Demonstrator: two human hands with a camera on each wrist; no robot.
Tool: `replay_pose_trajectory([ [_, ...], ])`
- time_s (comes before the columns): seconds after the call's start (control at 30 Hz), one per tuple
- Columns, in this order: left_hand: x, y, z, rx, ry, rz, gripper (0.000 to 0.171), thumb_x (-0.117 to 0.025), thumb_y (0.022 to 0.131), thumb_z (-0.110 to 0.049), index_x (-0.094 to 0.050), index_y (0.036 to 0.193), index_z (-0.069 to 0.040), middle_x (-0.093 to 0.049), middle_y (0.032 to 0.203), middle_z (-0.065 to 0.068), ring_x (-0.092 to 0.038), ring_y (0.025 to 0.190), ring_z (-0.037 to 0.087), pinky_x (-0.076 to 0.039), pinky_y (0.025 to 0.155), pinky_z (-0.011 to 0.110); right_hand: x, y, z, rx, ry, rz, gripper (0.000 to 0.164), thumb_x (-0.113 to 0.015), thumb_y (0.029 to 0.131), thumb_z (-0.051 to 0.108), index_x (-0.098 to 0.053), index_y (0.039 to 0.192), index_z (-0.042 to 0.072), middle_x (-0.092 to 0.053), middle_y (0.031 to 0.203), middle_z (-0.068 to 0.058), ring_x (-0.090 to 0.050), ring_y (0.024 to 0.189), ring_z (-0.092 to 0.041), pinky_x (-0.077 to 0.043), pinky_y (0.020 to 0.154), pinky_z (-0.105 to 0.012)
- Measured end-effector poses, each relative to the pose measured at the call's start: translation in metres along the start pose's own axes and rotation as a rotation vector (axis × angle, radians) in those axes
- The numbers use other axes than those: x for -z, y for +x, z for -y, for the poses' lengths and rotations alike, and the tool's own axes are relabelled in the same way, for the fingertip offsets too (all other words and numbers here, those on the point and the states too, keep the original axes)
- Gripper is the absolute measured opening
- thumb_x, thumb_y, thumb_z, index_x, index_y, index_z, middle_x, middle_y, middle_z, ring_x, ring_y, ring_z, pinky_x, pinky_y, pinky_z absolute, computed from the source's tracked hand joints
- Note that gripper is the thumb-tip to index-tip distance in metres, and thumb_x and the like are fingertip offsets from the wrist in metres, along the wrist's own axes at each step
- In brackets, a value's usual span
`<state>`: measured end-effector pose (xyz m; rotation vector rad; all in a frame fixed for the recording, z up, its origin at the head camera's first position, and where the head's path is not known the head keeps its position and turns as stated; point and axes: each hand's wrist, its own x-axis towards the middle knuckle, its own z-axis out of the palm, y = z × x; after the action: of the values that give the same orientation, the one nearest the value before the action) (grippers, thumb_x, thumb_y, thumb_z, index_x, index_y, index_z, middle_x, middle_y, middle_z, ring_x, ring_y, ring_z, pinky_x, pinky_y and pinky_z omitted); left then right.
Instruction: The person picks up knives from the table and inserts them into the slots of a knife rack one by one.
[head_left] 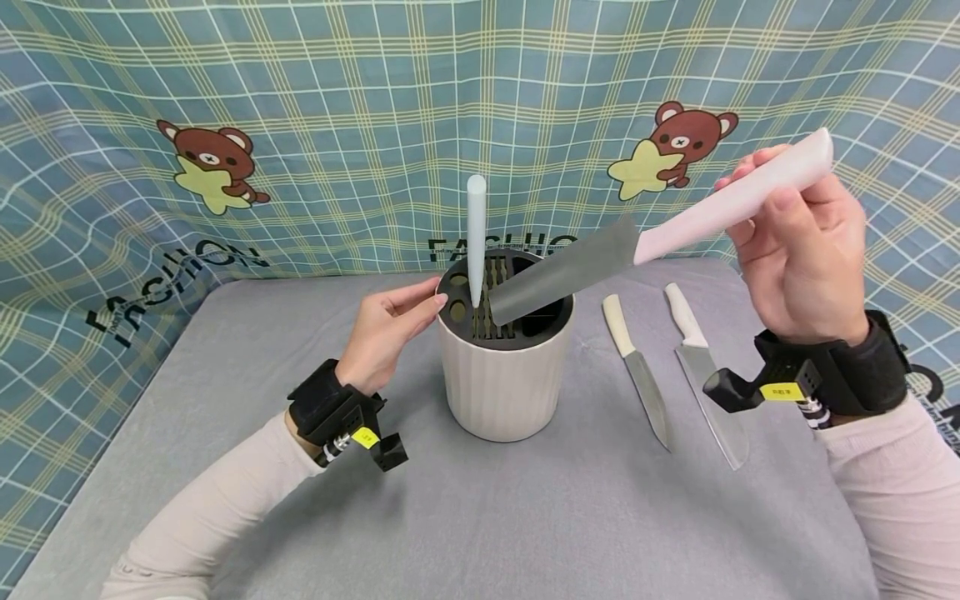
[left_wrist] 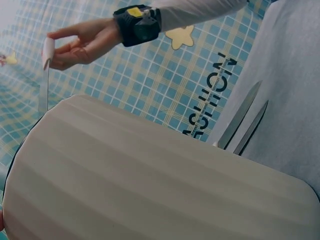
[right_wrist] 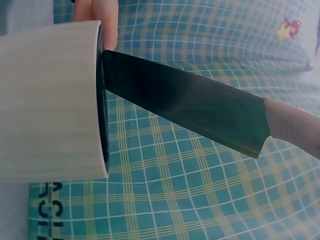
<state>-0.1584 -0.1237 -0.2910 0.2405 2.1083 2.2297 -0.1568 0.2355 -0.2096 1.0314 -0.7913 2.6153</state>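
Observation:
My right hand [head_left: 806, 242] grips the pale pink handle of a broad-bladed kitchen knife [head_left: 566, 271], raised at the right. Its grey blade slants down leftward to the slotted top of a cream ribbed knife holder [head_left: 502, 392]. Whether the tip has entered a slot, I cannot tell. With thumb and fingers nearly straight, my left hand [head_left: 390, 333] touches the holder's left rim. Another knife stands in the holder, only its white handle [head_left: 476, 237] showing. In the left wrist view, the holder's wall [left_wrist: 150, 170] fills the foreground and hides most of the left hand.
Right of the holder, two knives lie on the grey cloth-covered table [head_left: 480, 517]: a cream-handled one [head_left: 637, 367] and a wider white-handled one [head_left: 705, 375], blades toward me. A checked curtain [head_left: 360, 125] with bears hangs behind. Round holes and a larger opening flank the holder's slots.

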Motion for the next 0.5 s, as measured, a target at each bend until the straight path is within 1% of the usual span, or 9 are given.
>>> replay_pose_trajectory([
  [0.3,0.000,0.000,0.001,0.000,-0.009,0.001,0.046,-0.060,0.096,-0.008,-0.050,0.140,0.000,-0.051,0.144,0.013,-0.056,0.123,0.015,-0.049,0.107,0.024,-0.019,0.007,0.000,0.022,-0.113,0.037,0.028,-0.060,0.083,-0.022,-0.050,0.108,-0.028,-0.057,0.102,-0.032,-0.062,0.091,-0.041,-0.063,0.083,-0.043],
  [0.5,0.000,-0.001,-0.001,0.003,-0.012,-0.004,0.046,-0.060,0.096,-0.008,-0.050,0.140,0.001,-0.050,0.144,0.013,-0.060,0.117,0.008,-0.050,0.106,0.024,-0.033,0.013,-0.002,0.043,-0.218,0.080,0.035,-0.065,0.079,-0.020,-0.050,0.109,-0.030,-0.058,0.096,-0.033,-0.060,0.090,-0.039,-0.063,0.082,-0.045],
])
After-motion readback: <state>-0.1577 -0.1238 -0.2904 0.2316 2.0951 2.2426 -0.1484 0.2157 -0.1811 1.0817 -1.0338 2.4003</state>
